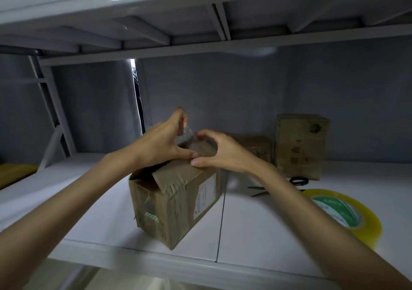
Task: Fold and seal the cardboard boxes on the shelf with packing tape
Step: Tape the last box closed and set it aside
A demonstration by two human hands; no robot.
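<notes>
Left hand [165,142] pinches clear tape [188,133]; right hand [219,151] presses box [176,200] flap.

A white metal shelf [256,229] holds a worn brown cardboard box [176,202] near its front edge. Two more cardboard boxes, one low [256,144] and one tall [299,147], stand behind. Black-handled scissors [276,186] and a yellowish packing tape roll [347,214] lie at right.

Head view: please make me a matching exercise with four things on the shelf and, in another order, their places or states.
Things:
1. front box
2. tape roll
3. scissors
4. tall box

Places or states:
A. lying flat between the boxes and the roll
B. standing at the back right
C. top flaps partly open, under both hands
D. yellowish, at the right front

Pairs: 1-C, 2-D, 3-A, 4-B
</notes>
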